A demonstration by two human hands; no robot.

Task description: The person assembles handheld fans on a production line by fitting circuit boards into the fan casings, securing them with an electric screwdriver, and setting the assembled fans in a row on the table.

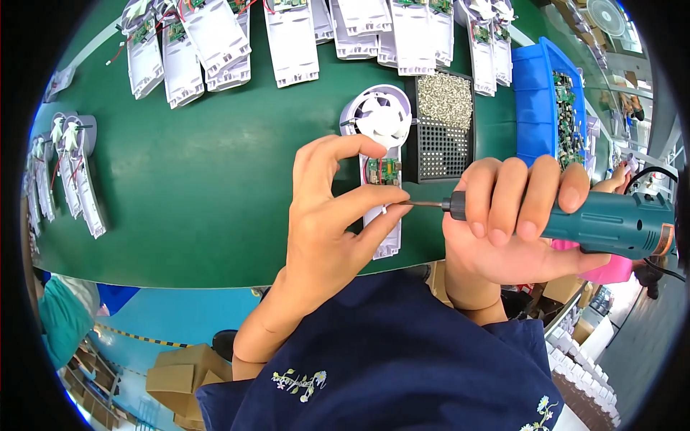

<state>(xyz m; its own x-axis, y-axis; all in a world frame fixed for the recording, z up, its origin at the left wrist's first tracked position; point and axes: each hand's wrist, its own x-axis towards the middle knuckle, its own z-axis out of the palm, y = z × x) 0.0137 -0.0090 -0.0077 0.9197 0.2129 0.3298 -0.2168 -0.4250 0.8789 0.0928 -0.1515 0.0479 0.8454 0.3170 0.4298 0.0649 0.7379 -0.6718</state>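
My right hand (514, 215) is wrapped around a green electric screwdriver (607, 224), which lies sideways with its thin bit pointing left. At the bit's tip, the thumb and index finger of my left hand (327, 208) are pinched together. Anything small between those fingertips is hidden. Under my left hand lies a white plastic housing (388, 243) with a round fan (381, 118) at its far end. A small green circuit board (383, 171) sits in the housing, partly covered by my fingers. Just beyond the bit stands a black tray (442, 176) of small metal screws (444, 99).
Several similar white housings (293, 54) with boards and wires line the table's far side; more (85, 190) lie at the left. A blue bin (535, 100) of circuit boards stands at the right. The green table (194, 208) ends just before my body. Cardboard boxes (183, 381) sit below left.
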